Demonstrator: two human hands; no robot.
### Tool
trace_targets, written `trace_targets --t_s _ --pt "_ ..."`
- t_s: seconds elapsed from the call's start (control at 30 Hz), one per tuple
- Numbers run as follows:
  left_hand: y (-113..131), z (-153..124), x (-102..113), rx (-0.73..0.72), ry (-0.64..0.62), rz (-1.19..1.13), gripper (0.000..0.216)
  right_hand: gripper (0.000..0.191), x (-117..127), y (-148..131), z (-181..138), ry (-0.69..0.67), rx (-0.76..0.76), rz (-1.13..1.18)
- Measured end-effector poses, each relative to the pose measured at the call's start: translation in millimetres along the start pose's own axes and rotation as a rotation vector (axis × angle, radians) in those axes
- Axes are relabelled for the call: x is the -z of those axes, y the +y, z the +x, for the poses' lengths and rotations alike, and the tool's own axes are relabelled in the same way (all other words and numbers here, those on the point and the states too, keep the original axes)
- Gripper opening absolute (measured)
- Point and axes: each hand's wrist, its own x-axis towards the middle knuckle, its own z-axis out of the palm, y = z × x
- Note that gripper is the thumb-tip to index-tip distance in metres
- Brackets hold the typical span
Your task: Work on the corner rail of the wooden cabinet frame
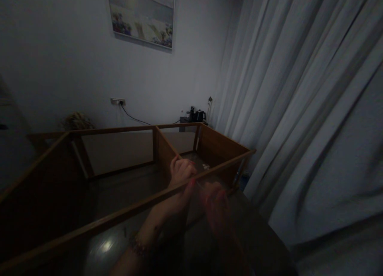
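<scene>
A long wooden furniture frame with side panels and a middle divider stretches across the view. My left hand reaches past the near rail, its fingers wrapped over the end of the divider and its thumb by the rail. A beaded bracelet circles that wrist. Just right of it, in front of the rail, my right hand is closed, with its fingers pinched together. Motion blur and dim light smear it. A thin, pale sliver shows between its fingertips and the rail; its kind is not clear.
A grey curtain hangs along the right side. Behind the frame, a wall socket has a black cable plugged in. A dark kettle stands on a small table in the corner. A painting hangs above.
</scene>
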Motion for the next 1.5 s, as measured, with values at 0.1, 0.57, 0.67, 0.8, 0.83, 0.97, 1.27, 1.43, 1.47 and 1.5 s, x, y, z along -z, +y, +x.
trace_targets --t_s 0.1,0.57,0.67,0.8,0.83,0.97,1.27,1.43,1.47,1.5 --pt "6.1 -0.4 2.8 0.006 -0.002 0.01 0.023 0.052 -1.5 -8.5 -1.1 0.007 0.074 0.01" --pt "-1.4 4.2 0.2 -0.014 -0.003 0.007 0.03 0.03 -4.4 -31.5 -4.1 0.139 0.327 -0.461" --pt "-3.0 4.5 1.1 -0.022 -0.017 0.0 0.026 0.034 -3.2 -31.6 -4.4 0.132 0.374 -0.544" --pt "0.2 1.6 2.5 0.001 0.016 0.007 0.024 0.036 -0.6 -32.4 -1.5 0.072 0.493 -0.606" --pt "-2.0 1.8 1.1 -0.011 0.004 0.012 0.024 0.036 -0.4 -32.4 -0.9 0.057 0.52 -0.614" --pt "-18.3 5.1 -8.1 -0.029 -0.023 0.018 0.03 0.032 -3.3 -28.1 -2.9 0.07 0.522 -0.621" --pt "-16.9 3.8 -5.2 -0.038 -0.035 0.012 0.018 0.012 -0.5 -16.5 -8.4 0.12 0.446 -0.408" --pt "-0.4 2.7 2.3 -0.021 -0.023 0.026 0.021 0.016 1.7 -23.9 -3.1 0.069 0.543 -0.436" --pt "5.8 1.8 4.7 -0.018 -0.013 0.026 0.022 0.015 1.2 -25.2 -2.4 0.064 0.535 -0.426" --pt "12.3 0.7 7.0 -0.01 -0.002 0.027 0.023 0.015 0.7 -26.3 -1.9 0.055 0.521 -0.418"
